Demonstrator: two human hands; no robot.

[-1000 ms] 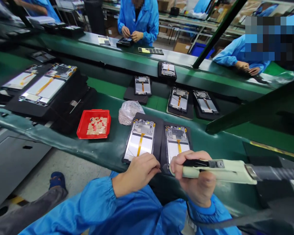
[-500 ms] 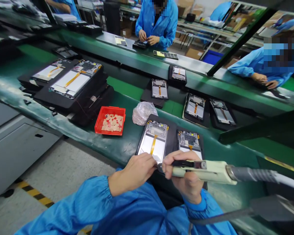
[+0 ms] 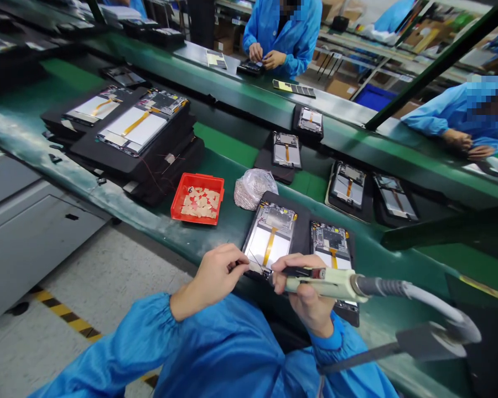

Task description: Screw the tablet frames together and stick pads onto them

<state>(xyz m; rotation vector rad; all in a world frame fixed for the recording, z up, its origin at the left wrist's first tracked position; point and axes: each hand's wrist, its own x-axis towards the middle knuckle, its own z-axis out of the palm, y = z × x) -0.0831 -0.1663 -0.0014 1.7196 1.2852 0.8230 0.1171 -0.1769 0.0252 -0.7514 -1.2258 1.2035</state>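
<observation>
My left hand [image 3: 216, 273] is closed in a pinch at the lower left edge of an opened tablet [image 3: 269, 232]; what is between its fingertips is too small to make out. A thin dark line runs across the tablet close to those fingers. Wrapped round a cream corded hand tool [image 3: 323, 283], my right hand [image 3: 307, 298] holds it almost level at the tablet's lower edge. The tool's tip is mostly hidden by the fingers. This tablet has a white battery, an orange ribbon cable and a bare circuit board, and lies on a black pad.
A second opened tablet [image 3: 332, 240] lies to the right. Beyond are a red tray [image 3: 176, 207] of small beige pieces, a clear plastic bag [image 3: 255, 188] and stacked tablets [image 3: 136, 124]. More tablets [image 3: 348, 185] rest on the green line, with two co-workers [image 3: 286, 33] across it.
My left hand has drawn a little to the left, away from the tool tip. The whole view has shifted, and the right hand still grips the tool at the tablet's lower edge.
</observation>
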